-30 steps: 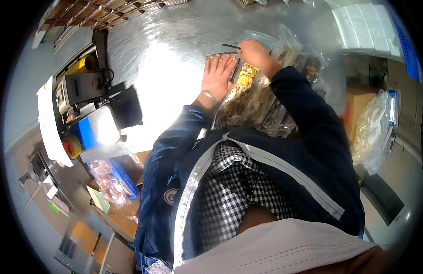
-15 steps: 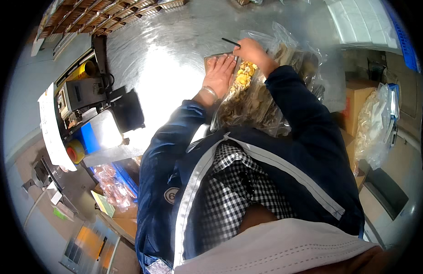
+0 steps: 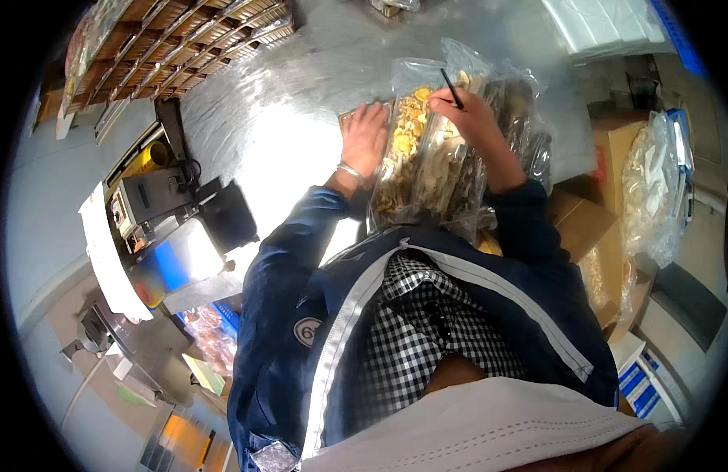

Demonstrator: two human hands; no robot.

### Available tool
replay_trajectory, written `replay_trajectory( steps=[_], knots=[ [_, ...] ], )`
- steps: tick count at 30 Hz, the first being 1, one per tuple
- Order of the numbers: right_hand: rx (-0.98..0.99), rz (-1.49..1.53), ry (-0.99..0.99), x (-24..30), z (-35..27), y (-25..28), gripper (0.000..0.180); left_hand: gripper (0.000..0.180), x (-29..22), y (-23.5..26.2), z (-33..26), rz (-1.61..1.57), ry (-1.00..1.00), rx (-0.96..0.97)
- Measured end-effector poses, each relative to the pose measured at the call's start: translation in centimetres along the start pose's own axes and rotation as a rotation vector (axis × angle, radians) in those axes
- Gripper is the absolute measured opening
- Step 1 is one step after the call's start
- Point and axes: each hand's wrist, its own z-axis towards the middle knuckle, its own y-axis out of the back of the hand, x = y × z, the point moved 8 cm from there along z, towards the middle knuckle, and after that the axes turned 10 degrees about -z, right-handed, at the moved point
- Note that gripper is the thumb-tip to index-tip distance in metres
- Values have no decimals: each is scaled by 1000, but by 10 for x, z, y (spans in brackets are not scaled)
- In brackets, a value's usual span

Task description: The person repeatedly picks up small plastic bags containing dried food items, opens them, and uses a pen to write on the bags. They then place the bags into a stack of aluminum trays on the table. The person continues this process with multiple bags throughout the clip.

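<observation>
Right hand (image 3: 472, 118), fingers curled, pinching a thin black pen-like stick (image 3: 451, 88) over the top of a clear plastic bag of yellow and brown dried pieces (image 3: 415, 157). Left hand (image 3: 365, 140) spread flat, pressing the same bag's left edge down onto the shiny steel counter (image 3: 293, 110). One stick, two hands. Several more clear filled bags (image 3: 521, 118) overlapping just right of the held one; exact count impossible to tell. Bag lying near the counter's near edge, against the blue jacket. Beyond the counter's right edge, one brown cardboard box (image 3: 608, 173) and one large clear sack of pale contents (image 3: 655, 189). Off the left edge, a grey scale-like machine (image 3: 156, 197) with a long white paper strip (image 3: 104, 252).
</observation>
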Motion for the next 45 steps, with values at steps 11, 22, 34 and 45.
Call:
replay_trajectory(
  steps=[11, 22, 34, 45],
  knots=[
    [-698, -480, -324, -130, -143, 164, 34, 49, -5, -2, -1, 477, -73, -24],
    [-874, -427, -427, -241, -200, 217, 33, 59, -7, 15, -57, 367, 48, 18],
    [-475, 649, -353, -170, -127, 156, 27, 48, -59, 29, -23, -6, 225, -334],
    [-196, -16, -88, -56, -105, 96, 49, 70, -40, -20, 24, -233, 638, -13]
  ],
)
